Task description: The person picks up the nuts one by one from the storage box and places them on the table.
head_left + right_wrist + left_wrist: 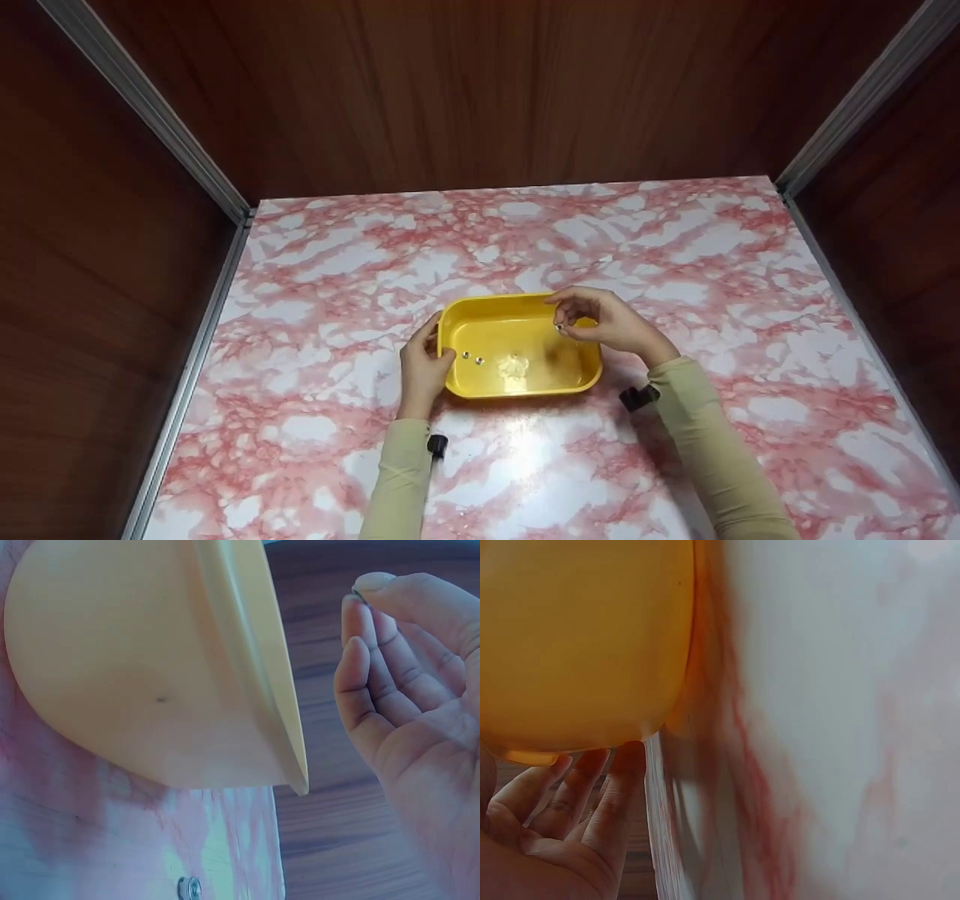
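A yellow plastic tub (517, 391) stands on the table, seen from outside in the left wrist and right wrist views. My left hand (425, 365) grips its left end, thumb over the rim and fingers (615, 802) against the outer wall. Over the tub's right part, my right hand (604, 319) pinches a small metal piece (559, 327) between thumb and fingertips. That piece (361, 596) shows only as a thin edge in the right wrist view. Inside the tub, near the left end, lie two small shiny metal pieces (479, 361).
A small round metal piece (190, 889) rests on the table beside the tub in the right wrist view. The table (330, 450) has a red-and-white marbled top. Dark wood panels (480, 90) with metal corner rails (150, 97) enclose its back and sides.
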`<state>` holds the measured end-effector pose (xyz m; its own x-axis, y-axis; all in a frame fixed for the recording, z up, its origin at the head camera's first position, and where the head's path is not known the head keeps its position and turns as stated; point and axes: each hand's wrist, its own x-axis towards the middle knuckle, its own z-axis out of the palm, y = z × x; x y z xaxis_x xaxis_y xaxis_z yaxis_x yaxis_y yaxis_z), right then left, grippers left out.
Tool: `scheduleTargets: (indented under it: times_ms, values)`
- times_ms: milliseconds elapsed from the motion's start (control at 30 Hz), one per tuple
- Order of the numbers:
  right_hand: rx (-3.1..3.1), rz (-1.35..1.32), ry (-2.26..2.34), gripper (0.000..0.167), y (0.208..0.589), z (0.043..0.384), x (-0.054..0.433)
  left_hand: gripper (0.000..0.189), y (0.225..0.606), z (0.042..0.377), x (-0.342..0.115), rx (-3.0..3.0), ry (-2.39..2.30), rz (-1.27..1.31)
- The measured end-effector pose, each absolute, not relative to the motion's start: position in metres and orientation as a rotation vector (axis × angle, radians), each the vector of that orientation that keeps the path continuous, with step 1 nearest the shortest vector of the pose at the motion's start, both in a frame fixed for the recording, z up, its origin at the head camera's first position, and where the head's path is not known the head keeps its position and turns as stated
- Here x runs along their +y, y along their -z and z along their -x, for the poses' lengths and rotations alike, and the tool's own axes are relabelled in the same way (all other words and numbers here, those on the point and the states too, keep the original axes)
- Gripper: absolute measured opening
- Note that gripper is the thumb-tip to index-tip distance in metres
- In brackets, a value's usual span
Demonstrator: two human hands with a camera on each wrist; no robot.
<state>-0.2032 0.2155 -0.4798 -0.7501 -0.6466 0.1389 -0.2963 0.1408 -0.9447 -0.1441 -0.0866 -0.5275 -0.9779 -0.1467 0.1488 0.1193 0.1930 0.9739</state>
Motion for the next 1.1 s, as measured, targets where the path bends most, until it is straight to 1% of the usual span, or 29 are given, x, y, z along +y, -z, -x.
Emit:
scheduleTargets:
  times_ms: [433,567,667,800,1100]
  values:
    - [2.157,0.881,1.650,0.041,0.483,0.203,0.229,0.062,0.529,0.144,-0.086,-2.247,1.878,-0.033]
    - [2.195,0.859,1.634,0.041,0.495,0.209,0.238,0.062,0.529,0.145,-0.086,-2.243,1.893,-0.040]
    - [2.195,0.871,1.648,0.041,0.498,0.209,0.243,0.062,0.529,0.145,-0.087,-2.246,1.891,-0.036]
    - [2.195,0.886,1.676,0.041,0.486,0.202,0.245,0.062,0.529,0.145,-0.087,-2.251,1.889,-0.027]
    - [2.251,0.809,1.659,0.039,0.485,0.201,0.257,0.061,0.530,0.145,-0.088,-2.238,1.905,-0.018]
